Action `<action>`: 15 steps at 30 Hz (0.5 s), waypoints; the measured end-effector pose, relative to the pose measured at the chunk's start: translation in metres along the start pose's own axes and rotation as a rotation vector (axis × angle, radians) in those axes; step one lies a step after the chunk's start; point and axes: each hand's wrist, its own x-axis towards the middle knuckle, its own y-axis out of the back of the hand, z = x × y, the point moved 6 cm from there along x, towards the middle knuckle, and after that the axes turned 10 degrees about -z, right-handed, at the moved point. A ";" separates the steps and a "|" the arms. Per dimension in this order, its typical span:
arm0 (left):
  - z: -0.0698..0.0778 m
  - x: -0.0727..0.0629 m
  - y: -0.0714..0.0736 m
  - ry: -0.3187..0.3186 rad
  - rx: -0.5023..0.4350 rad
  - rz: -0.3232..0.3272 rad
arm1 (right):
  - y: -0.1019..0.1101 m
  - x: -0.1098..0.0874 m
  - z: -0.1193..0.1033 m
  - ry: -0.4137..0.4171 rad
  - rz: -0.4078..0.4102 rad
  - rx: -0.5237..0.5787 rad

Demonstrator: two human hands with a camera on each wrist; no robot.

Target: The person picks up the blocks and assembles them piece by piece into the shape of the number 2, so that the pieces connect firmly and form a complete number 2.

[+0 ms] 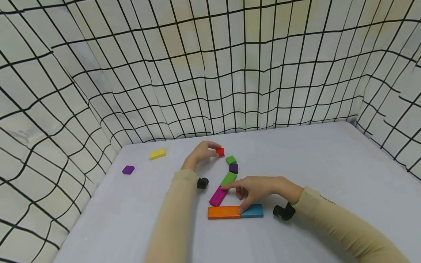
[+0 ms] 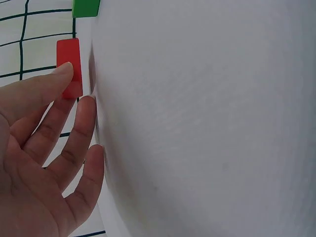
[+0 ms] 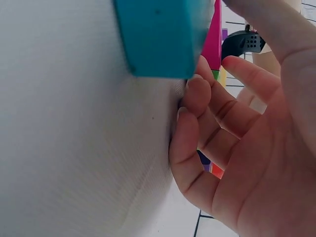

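At the far end of a curved row of blocks, my left hand [image 1: 200, 154] pinches a red block [image 1: 220, 152] between thumb and fingers. In the left wrist view the thumb lies across the red block [image 2: 68, 52]. Down the row come a small green block [image 1: 231, 159], a dark purple block [image 1: 233, 168], a longer green block [image 1: 228, 179] and a magenta block [image 1: 217, 197]. An orange block [image 1: 223, 213] and a blue block [image 1: 254, 210] lie end to end below. My right hand [image 1: 258, 187] spreads its index finger to the magenta block's upper end and its thumb to the orange-blue joint.
A yellow block [image 1: 157, 154] and a purple block [image 1: 128, 170] lie apart at the left of the white table [image 1: 312, 157]. Black-grid netting [image 1: 246, 76] surrounds the far edge and both sides. Black wrist cameras [image 1: 284, 211] hang below the sleeves.
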 end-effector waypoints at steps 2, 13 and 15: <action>0.000 0.000 -0.001 0.001 -0.001 -0.009 | 0.000 0.000 0.000 -0.001 0.000 0.001; 0.003 0.003 -0.009 0.014 0.016 -0.051 | 0.001 -0.001 -0.003 0.009 -0.004 0.002; 0.003 0.004 -0.011 0.013 0.021 -0.056 | 0.001 -0.001 -0.003 0.005 -0.005 0.008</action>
